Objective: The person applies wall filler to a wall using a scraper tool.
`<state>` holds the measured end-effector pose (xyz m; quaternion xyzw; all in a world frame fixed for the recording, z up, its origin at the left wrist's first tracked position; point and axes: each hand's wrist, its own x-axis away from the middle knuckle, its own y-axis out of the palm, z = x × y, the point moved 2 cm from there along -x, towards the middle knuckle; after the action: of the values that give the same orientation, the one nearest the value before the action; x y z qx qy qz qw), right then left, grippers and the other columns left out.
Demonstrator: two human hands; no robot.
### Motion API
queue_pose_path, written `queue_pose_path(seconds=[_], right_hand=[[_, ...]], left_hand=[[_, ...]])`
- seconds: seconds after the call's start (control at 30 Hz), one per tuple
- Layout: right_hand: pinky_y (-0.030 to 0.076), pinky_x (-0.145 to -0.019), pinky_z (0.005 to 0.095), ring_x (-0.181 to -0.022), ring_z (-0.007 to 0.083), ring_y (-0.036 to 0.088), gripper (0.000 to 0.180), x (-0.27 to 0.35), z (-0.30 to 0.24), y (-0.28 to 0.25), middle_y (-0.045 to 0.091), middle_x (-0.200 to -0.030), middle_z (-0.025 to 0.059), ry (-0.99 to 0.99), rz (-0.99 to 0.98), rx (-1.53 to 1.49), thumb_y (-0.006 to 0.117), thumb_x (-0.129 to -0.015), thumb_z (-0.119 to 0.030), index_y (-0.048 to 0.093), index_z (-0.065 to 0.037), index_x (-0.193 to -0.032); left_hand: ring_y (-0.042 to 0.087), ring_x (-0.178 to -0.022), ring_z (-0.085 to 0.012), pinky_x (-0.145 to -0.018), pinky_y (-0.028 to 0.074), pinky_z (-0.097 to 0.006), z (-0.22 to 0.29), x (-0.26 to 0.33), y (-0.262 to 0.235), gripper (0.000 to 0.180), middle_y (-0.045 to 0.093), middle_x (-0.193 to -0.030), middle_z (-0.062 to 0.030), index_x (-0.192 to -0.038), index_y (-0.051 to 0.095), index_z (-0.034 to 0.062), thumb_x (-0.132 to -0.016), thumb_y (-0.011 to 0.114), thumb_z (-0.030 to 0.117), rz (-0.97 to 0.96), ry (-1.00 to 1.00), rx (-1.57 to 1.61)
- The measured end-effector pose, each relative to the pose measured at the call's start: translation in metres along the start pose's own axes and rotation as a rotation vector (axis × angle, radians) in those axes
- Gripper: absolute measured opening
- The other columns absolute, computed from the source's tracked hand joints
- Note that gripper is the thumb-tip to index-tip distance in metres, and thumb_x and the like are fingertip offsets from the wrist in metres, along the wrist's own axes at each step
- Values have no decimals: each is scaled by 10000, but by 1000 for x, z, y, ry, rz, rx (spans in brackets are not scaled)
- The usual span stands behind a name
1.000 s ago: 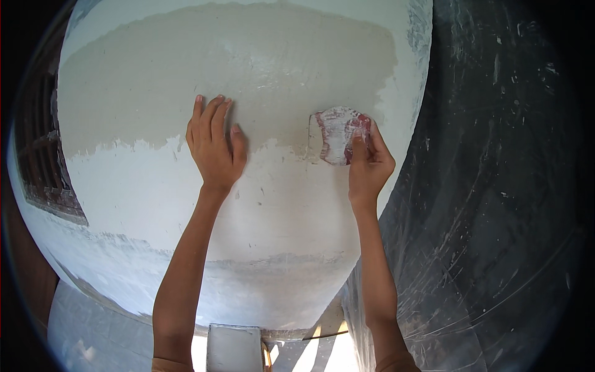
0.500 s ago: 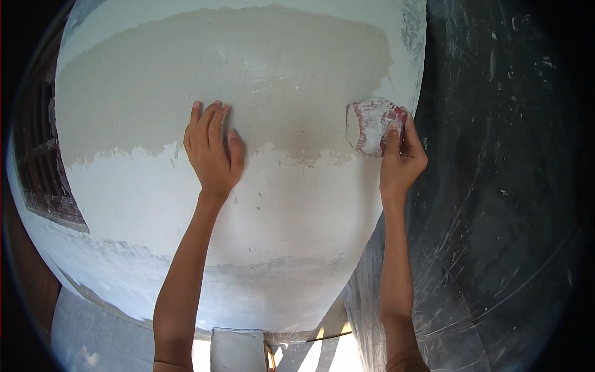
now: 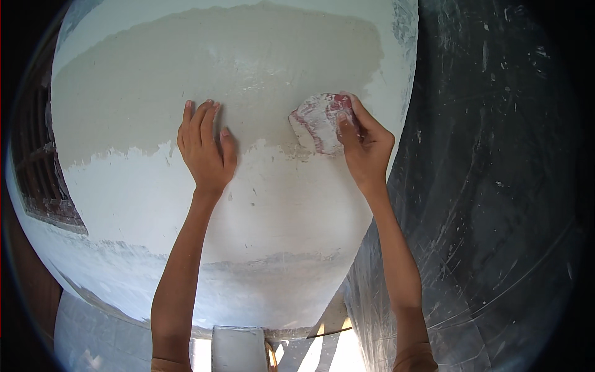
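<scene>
A white wall (image 3: 279, 198) fills the middle of the view, its upper part covered by a wide patch of damp grey-beige putty (image 3: 161, 74). Against this patch my left hand (image 3: 204, 146) rests with its fingers stretched out, holding nothing. My right hand (image 3: 367, 139) pinches a red putty scraper (image 3: 322, 124) by its right side, thumb on the front. White putty smears most of the scraper. Its blade lies at the patch's ragged lower edge, slightly tilted; the fingers behind it are partly hidden.
A dark barred window (image 3: 43, 161) is set in the wall at the left. Dark, white-spattered plastic sheeting (image 3: 483, 173) hangs beyond the wall's right edge. Below stands a pale rectangular board or box top (image 3: 238, 348) near sunlit strips.
My right hand has moved left across the wall with the scraper, which is now more tilted. My left hand stays in about the same place on the wall.
</scene>
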<state>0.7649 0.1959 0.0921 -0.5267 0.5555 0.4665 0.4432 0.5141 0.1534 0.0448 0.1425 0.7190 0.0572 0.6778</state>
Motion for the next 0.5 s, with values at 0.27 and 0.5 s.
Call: queue_pose_path(seconds=[0.27,0.5], right_hand=[[458,-639,184,-749,28,570,356,-7,0,-17,711,-883,94,16,256,73,627,-874,-3,604,62,-1223],[460,-692,202,-750,48,561,379,12,14,5,702,-863,87,83,170,103,636,-864,-14,597,69,-1232]], left_hand=[[374,-1352,-376,-1059,272,-468,4,-1,0,403,538,-1328,-104,-1295,510,33,-908,470,137,10,0,23],[365,-1360,-368,-1063,264,-464,2,-1,-4,408,530,-1335,-103,-1296,509,32,-902,476,129,-7,-16,3]])
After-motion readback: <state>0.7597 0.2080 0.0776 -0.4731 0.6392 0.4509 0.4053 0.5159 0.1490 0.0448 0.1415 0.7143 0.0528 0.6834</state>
